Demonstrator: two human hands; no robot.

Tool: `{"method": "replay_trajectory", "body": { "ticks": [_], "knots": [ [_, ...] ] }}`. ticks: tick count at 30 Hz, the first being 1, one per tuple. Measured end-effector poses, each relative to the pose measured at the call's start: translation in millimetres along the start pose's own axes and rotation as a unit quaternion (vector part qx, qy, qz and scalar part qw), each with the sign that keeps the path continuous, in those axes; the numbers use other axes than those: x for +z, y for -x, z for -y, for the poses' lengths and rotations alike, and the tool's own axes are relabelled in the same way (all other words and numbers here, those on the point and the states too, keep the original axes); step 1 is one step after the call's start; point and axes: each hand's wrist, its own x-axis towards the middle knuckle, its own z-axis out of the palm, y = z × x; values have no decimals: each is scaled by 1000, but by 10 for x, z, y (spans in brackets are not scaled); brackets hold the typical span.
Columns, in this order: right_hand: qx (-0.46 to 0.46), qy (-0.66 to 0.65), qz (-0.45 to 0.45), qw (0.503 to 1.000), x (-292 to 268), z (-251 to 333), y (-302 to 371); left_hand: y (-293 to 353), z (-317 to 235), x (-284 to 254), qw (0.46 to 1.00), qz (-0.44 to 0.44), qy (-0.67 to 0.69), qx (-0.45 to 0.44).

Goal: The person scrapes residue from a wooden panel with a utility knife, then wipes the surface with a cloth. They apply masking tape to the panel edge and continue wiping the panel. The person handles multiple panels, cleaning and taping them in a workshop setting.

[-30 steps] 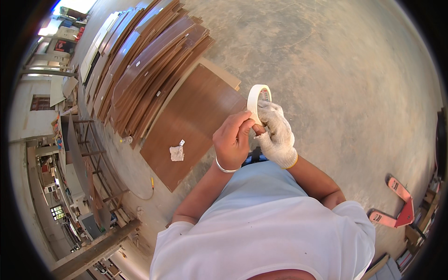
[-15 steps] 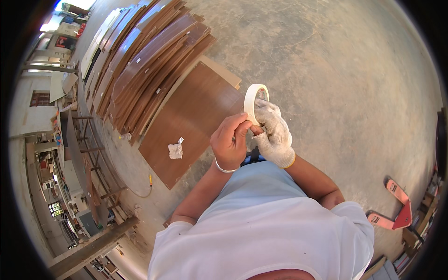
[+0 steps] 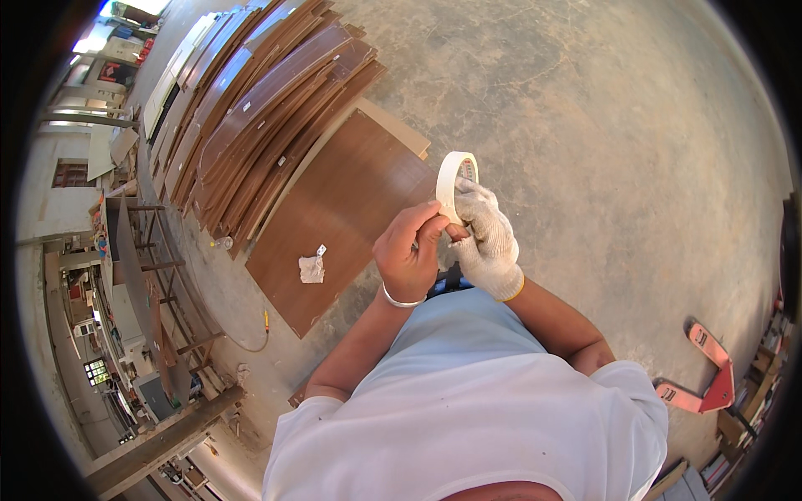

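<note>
A roll of pale masking tape [image 3: 445,190] stands upright between my hands, in front of my body. My right hand [image 3: 487,238] wears a white knitted glove whose thumb tip is bare. Its fingers reach into the ring and its thumb presses near the lower rim, so it grips the roll. My bare left hand [image 3: 407,253], with a light bangle at the wrist, pinches at the roll's lower left edge. Whether a loose tape end lies between those fingertips is too small to tell.
A large brown board [image 3: 334,225] lies on the floor at left, with a crumpled whitish glove or cloth [image 3: 312,269] on it. Tall brown panels [image 3: 276,125] stand stacked behind. A metal frame [image 3: 171,292] is far left; a red pallet jack [image 3: 710,384] stands at right on concrete.
Both hands and the tape roll have shifted very slightly left in the picture, along with the surroundings. The hold on the roll looks the same.
</note>
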Motion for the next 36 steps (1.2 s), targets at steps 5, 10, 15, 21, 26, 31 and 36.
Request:
{"method": "replay_trajectory", "body": {
  "ticks": [5,10,15,21,26,31,36],
  "knots": [
    [-13,8,0,1000,-4,-26,-19,-26,14,11,1000,1,-12,-1],
    [3,2,-9,1000,-6,-79,9,-53,29,25,1000,19,-16,14],
    [47,5,-11,999,18,-149,76,-8,67,77,998,-5,-23,-59],
    [83,41,11,996,-2,-245,154,-1,186,37,986,56,-55,-150],
    [4,93,54,994,-59,-426,152,-45,300,-58,975,116,-121,-147],
    [48,72,50,995,38,-505,133,-111,466,-27,961,151,-181,-144],
    [429,-77,132,890,240,-502,146,-27,718,-115,913,142,14,-381]
  ]
}}
